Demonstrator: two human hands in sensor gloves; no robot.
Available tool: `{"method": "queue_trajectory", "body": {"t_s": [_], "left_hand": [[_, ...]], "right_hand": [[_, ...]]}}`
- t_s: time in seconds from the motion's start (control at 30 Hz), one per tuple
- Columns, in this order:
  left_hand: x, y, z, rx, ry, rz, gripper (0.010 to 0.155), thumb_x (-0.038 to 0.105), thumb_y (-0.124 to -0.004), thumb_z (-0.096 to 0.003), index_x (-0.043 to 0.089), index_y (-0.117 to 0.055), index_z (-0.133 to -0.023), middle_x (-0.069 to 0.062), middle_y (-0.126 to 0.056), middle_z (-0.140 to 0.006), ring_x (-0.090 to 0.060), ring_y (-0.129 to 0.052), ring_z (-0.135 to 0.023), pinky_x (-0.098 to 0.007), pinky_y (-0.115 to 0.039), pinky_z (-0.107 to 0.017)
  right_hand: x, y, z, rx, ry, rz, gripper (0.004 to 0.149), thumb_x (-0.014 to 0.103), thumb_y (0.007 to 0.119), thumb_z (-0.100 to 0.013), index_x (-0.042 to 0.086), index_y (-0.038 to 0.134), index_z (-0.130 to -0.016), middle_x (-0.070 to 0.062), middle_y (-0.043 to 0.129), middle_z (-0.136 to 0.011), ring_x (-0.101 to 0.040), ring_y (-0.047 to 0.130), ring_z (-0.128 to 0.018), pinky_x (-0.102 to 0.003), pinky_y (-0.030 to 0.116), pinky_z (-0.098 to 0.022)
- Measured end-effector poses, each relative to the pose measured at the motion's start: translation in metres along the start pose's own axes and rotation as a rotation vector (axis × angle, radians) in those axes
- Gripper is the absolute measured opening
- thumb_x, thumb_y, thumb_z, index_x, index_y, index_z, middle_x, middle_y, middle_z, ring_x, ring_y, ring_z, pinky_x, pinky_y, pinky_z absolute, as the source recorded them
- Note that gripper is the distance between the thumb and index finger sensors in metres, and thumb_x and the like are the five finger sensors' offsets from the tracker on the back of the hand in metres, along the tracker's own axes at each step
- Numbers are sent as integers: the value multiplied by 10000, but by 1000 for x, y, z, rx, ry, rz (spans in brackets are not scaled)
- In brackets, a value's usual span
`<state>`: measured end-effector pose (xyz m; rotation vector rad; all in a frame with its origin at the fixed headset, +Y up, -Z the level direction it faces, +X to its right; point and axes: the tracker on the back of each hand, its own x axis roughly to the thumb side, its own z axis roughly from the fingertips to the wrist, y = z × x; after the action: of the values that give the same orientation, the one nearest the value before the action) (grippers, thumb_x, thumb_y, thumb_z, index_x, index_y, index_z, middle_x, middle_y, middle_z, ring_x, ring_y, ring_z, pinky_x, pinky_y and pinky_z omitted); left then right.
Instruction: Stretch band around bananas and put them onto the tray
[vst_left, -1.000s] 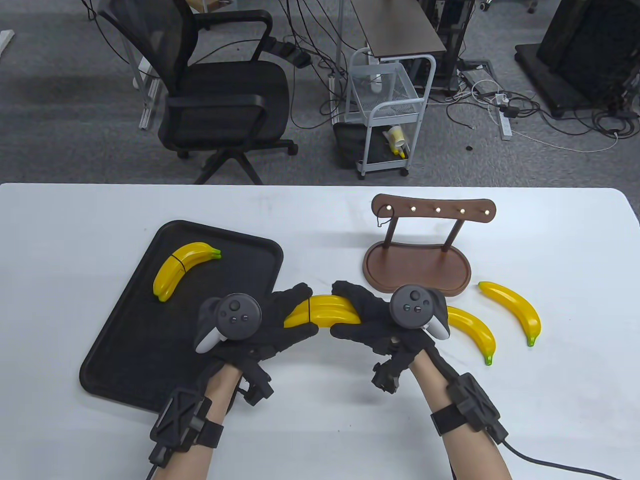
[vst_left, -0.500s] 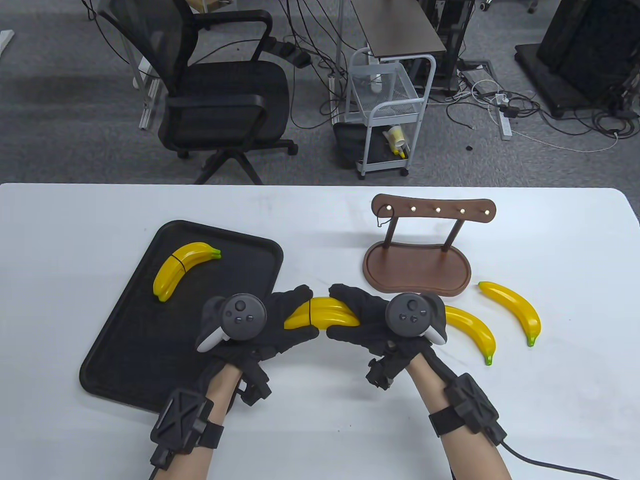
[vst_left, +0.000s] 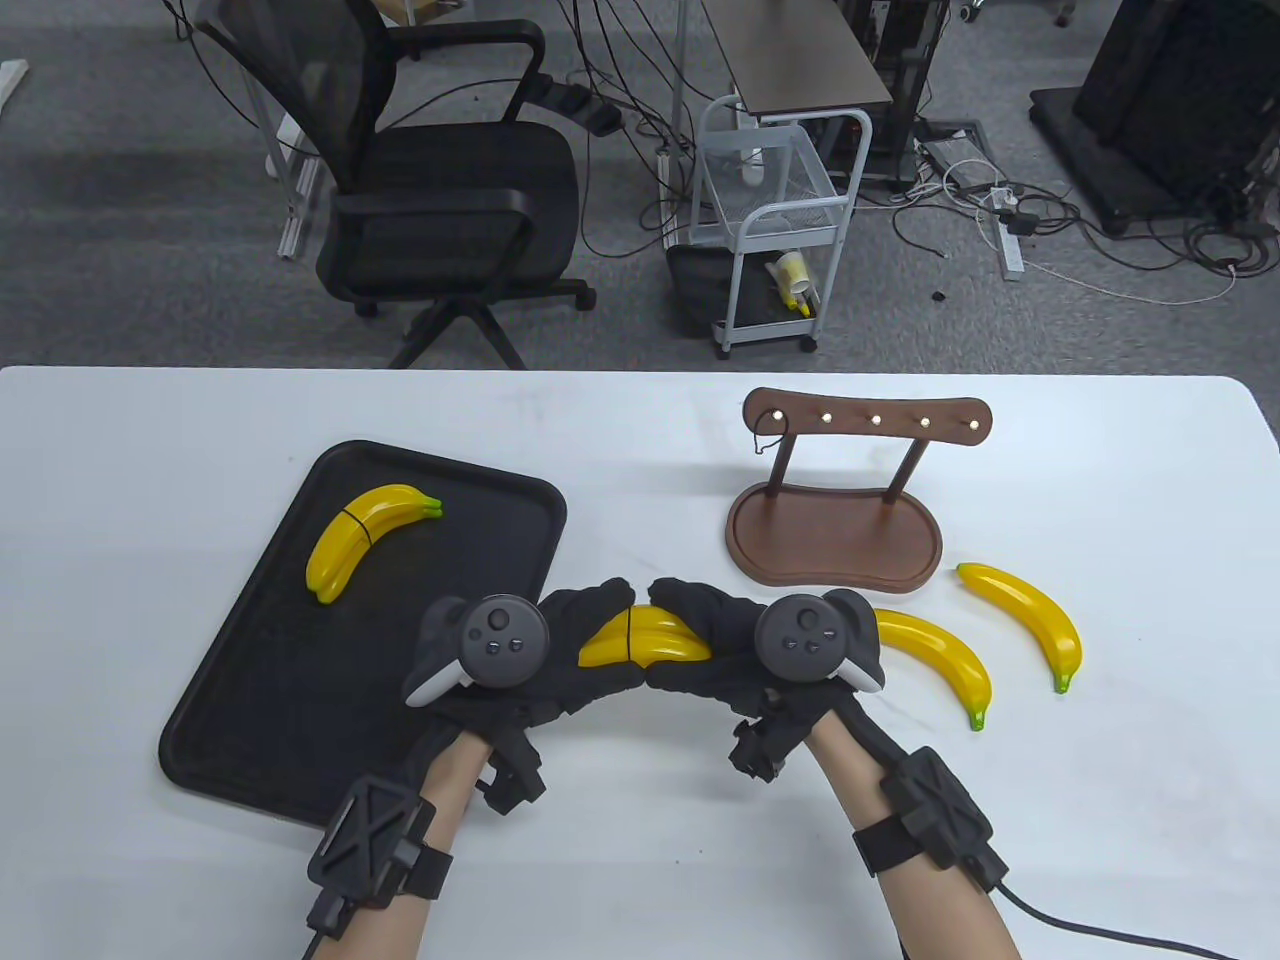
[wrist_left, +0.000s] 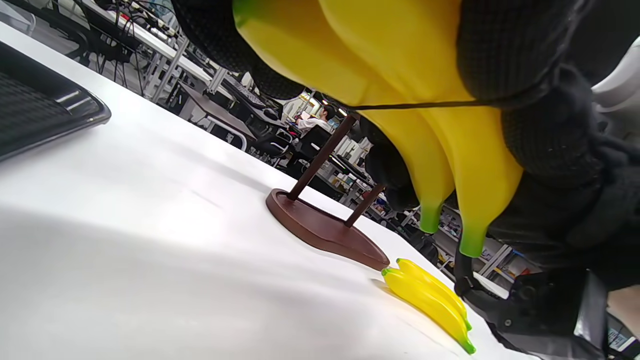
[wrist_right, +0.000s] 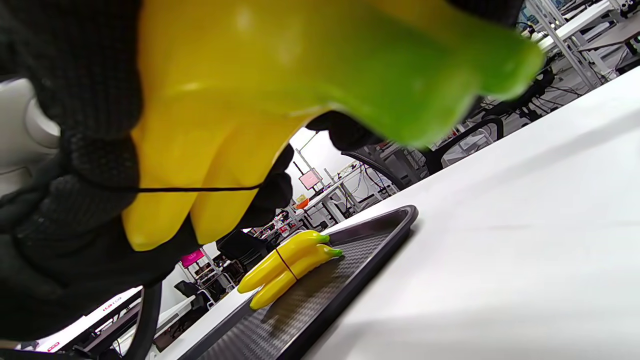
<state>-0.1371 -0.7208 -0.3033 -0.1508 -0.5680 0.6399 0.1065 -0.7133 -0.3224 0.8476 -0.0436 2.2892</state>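
A pair of yellow plastic bananas (vst_left: 643, 638) with a thin black elastic band (vst_left: 627, 635) round their middle sits between my hands above the white bench (vst_left: 1100, 800): my left hand (vst_left: 560, 650) grips one end, my right hand (vst_left: 715, 645) the other. On the black rectangular tray (vst_left: 260, 720) lies another banded yellow banana pair (vst_left: 362, 535).

Bare tabletop (vst_left: 620, 480) between tray (vst_left: 250, 720) and wooden stand (vst_left: 835, 540); loose bananas (vst_left: 940, 665) right.
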Motion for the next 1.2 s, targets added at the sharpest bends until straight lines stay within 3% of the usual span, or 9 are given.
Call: {"method": "queue_trajectory", "body": {"t_s": [0.5,0.7,0.93,1.2], "left_hand": [[-2,0,0,11,8,24,792,612,-778,-530,253,-463,-1161,-16,-623,-1214,-326,-710,-1069,-508,-570,-835],[0,1,0,39,30,-27,797,610,-782,-533,243,-458,-1162,-18,-614,-1217,-330,-705,-1070,-510,-568,-833],[9,1,0,70,45,-67,799,611,-778,-539,225,-463,-1163,-36,-624,-1212,-343,-722,-1055,-519,-580,-824],[10,-1,0,77,54,-77,806,610,-787,-538,209,-473,-1162,-57,-637,-1202,-352,-735,-1041,-526,-590,-818]], "right_hand": [[3,4,0,46,19,20,860,638,701,-472,83,535,-1108,-193,680,-1075,-411,840,-840,-546,777,-558],[10,8,-1,47,21,96,962,699,658,-454,58,453,-1141,-226,572,-1133,-483,718,-931,-609,707,-605],[18,8,0,-27,25,179,1030,765,627,-410,48,475,-1133,-228,596,-1125,-502,722,-928,-630,697,-606],[22,11,0,-24,17,244,1049,782,639,-410,34,487,-1130,-238,611,-1120,-515,742,-914,-634,711,-595]]}}
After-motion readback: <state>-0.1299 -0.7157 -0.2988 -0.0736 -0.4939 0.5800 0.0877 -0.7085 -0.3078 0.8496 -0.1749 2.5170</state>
